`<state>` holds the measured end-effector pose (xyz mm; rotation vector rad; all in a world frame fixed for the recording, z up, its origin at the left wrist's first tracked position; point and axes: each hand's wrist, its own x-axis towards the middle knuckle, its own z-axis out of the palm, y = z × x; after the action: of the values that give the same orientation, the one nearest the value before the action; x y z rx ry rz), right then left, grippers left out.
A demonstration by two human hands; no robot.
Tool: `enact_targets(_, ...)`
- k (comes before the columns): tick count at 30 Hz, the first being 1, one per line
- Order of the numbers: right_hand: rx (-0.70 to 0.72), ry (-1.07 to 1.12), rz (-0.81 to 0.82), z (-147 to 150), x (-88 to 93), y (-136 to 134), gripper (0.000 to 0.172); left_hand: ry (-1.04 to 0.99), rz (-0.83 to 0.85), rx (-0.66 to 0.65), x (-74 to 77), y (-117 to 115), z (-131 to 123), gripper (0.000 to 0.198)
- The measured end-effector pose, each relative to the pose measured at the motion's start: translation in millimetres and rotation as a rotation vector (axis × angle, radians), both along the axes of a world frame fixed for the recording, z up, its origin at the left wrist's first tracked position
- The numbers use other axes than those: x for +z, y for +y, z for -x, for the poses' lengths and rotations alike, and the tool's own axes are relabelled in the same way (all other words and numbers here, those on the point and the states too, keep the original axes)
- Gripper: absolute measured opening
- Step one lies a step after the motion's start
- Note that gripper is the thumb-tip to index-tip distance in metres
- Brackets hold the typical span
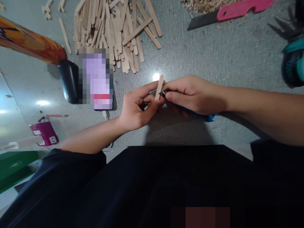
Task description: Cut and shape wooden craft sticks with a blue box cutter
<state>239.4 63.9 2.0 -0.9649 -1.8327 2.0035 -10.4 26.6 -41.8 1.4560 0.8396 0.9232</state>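
Between the thumb and fingers of my left hand (140,106) is a wooden craft stick (160,83), held nearly upright in the view with its rounded end pointing away from me. My right hand (193,95) is wrapped round a blue-handled craft knife (194,114). The knife's short blade meets the right edge of the stick, close to my left fingertips. Most of the knife's handle is hidden under my right palm. Beyond my hands lies a large heap of loose craft sticks (118,31) on the grey table.
A pink-handled saw (237,12) lies at the back right near a pile of wood shavings (206,4). A blurred phone (98,80), a black rounded case (68,81) and an orange can (33,41) sit at left. A purple power adapter (44,133) and a teal-black object (294,63) flank me.
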Motion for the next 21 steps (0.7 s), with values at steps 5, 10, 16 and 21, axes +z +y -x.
enact_targets(5, 0.061, 0.017, -0.051, -2.5, -0.6, -1.6, 0.019, 0.005, -0.021, -0.070, 0.7, 2.0, 1.0, 0.050)
enact_targets(10, -0.005, 0.068, -0.033, -0.2, -2.4, -3.5, 0.024, -0.003, -0.006, -0.034, 2.9, 0.6, 0.8, 0.049)
enact_targets(16, -0.047, 0.081, -0.030, 2.7, -2.1, -3.5, 0.028, 0.007, 0.029, 0.013, -0.6, -2.5, 0.5, 0.052)
enact_targets(21, -0.057, 0.072, -0.045, 4.4, -1.0, -5.7, 0.031, -0.029, -0.049, 0.002, -4.1, -1.5, -2.0, 0.050)
